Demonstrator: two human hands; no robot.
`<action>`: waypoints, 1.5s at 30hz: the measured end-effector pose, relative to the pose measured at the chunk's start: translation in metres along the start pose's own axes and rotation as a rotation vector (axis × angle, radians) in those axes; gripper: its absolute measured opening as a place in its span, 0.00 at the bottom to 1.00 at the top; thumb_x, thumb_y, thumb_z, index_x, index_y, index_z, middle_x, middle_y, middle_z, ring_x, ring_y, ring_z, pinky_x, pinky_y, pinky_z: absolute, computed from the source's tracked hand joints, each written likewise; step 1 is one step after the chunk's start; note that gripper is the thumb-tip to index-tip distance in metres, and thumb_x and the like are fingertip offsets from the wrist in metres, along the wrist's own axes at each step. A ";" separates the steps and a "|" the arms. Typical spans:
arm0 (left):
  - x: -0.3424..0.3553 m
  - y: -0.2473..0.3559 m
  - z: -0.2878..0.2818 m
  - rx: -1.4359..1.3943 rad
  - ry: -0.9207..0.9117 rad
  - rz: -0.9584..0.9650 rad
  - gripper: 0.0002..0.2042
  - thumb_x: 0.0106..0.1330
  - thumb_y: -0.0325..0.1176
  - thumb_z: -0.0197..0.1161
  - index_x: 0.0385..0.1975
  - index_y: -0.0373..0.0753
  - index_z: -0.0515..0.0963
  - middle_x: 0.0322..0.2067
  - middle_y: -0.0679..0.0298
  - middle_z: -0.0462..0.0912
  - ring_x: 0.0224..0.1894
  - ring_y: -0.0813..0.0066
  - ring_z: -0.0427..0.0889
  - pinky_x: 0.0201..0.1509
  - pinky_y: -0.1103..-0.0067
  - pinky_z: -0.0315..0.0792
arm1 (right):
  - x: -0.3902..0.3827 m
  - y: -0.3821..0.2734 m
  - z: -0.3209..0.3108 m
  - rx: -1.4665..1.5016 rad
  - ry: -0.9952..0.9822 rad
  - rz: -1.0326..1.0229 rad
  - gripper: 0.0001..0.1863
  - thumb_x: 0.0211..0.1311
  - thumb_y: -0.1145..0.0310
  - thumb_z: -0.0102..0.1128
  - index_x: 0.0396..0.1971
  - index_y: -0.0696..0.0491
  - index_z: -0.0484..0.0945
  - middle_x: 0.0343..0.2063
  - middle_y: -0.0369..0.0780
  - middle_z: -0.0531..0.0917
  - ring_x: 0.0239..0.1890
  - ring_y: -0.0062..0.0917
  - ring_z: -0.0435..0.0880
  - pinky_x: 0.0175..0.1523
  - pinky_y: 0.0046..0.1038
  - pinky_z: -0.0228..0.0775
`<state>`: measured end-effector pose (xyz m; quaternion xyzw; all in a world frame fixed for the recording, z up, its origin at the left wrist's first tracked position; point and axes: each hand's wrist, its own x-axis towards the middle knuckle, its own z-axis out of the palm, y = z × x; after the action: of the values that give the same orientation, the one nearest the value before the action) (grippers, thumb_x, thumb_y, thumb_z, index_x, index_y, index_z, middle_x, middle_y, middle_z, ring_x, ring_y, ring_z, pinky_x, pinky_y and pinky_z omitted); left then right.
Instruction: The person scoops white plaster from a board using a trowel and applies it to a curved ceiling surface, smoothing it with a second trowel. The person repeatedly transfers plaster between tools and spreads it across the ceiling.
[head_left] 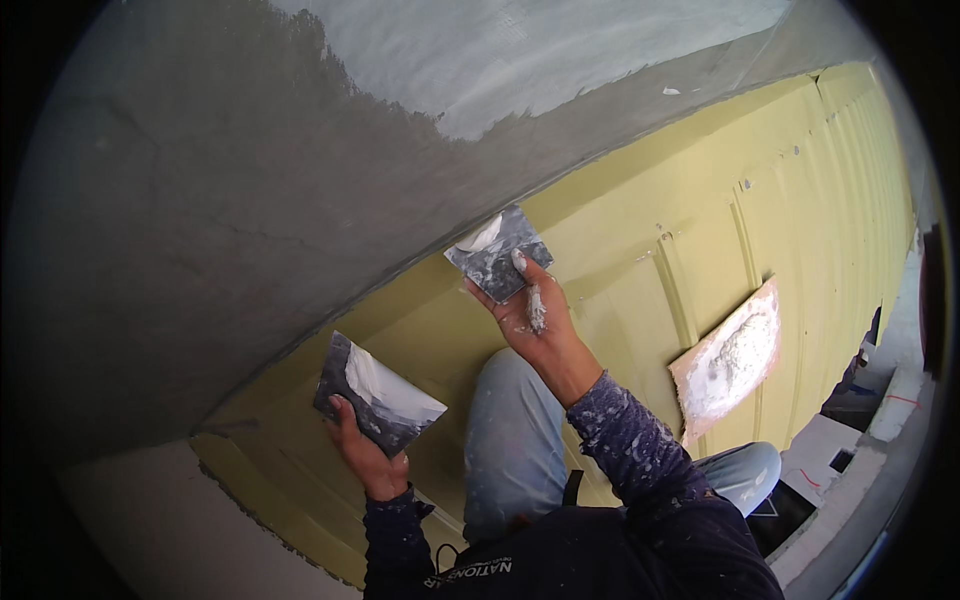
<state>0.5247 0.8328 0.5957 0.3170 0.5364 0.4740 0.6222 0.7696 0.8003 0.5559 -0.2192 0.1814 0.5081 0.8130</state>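
Note:
In my left hand point(368, 458) is a flat, grey metal putty blade point(388, 432), its thumb laid over one edge. A thick strip of white putty point(362, 378) lies across that blade. My right hand point(540, 322), smeared with white on thumb and palm, grips a second square putty blade point(515, 238). Near that blade's outer corner sits a smaller dab of putty point(486, 234). The right blade is close to the edge where the grey wall point(250, 200) meets the yellow sheet; I cannot tell whether it touches the wall. The two blades are apart.
Beneath me is a ribbed yellow metal sheet point(620, 270). To the right lies a board point(690, 395) bearing a heap of white putty point(742, 352). Part of the wall has a pale coat point(450, 60). A ledge point(840, 520) and a dark gap border the lower right.

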 end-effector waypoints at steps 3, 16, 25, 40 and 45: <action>0.003 0.000 -0.001 -0.016 0.018 -0.125 0.26 0.72 0.44 0.55 0.63 0.34 0.66 0.60 0.60 0.71 0.60 0.64 0.72 0.64 0.67 0.65 | -0.005 0.002 0.000 -0.013 0.032 -0.013 0.14 0.72 0.68 0.48 0.52 0.57 0.71 0.49 0.43 0.81 0.53 0.34 0.81 0.63 0.44 0.71; -0.027 -0.031 0.117 -0.586 -0.711 -0.918 0.24 0.77 0.49 0.42 0.61 0.38 0.68 0.53 0.57 0.77 0.52 0.65 0.79 0.58 0.67 0.73 | -0.111 -0.068 0.002 -1.749 -1.106 -1.146 0.29 0.55 0.69 0.68 0.55 0.22 0.77 0.57 0.37 0.72 0.57 0.38 0.72 0.63 0.43 0.63; -0.034 -0.023 0.136 -0.508 -0.665 -0.575 0.22 0.77 0.45 0.46 0.63 0.40 0.67 0.58 0.60 0.75 0.57 0.65 0.77 0.62 0.66 0.70 | -0.110 -0.115 -0.026 -2.007 -0.472 -0.860 0.32 0.60 0.77 0.52 0.67 0.49 0.64 0.60 0.47 0.66 0.61 0.41 0.67 0.68 0.40 0.55; -0.051 -0.044 0.151 -0.461 -0.637 -0.642 0.19 0.76 0.41 0.50 0.61 0.39 0.69 0.56 0.63 0.77 0.58 0.70 0.75 0.64 0.73 0.68 | -0.118 -0.104 -0.035 -1.368 -0.105 -0.575 0.17 0.69 0.65 0.54 0.53 0.57 0.72 0.41 0.43 0.80 0.45 0.30 0.80 0.55 0.31 0.71; -0.070 -0.050 0.149 -0.209 -0.754 -0.720 0.19 0.75 0.40 0.52 0.61 0.38 0.69 0.53 0.64 0.77 0.55 0.74 0.77 0.59 0.73 0.72 | -0.085 -0.131 -0.003 -0.317 -0.095 -0.431 0.17 0.75 0.52 0.47 0.32 0.50 0.70 0.23 0.31 0.72 0.21 0.14 0.69 0.26 0.18 0.64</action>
<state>0.6829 0.7676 0.6092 0.1974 0.3001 0.1343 0.9235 0.8523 0.6840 0.6198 -0.3532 0.0104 0.3551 0.8655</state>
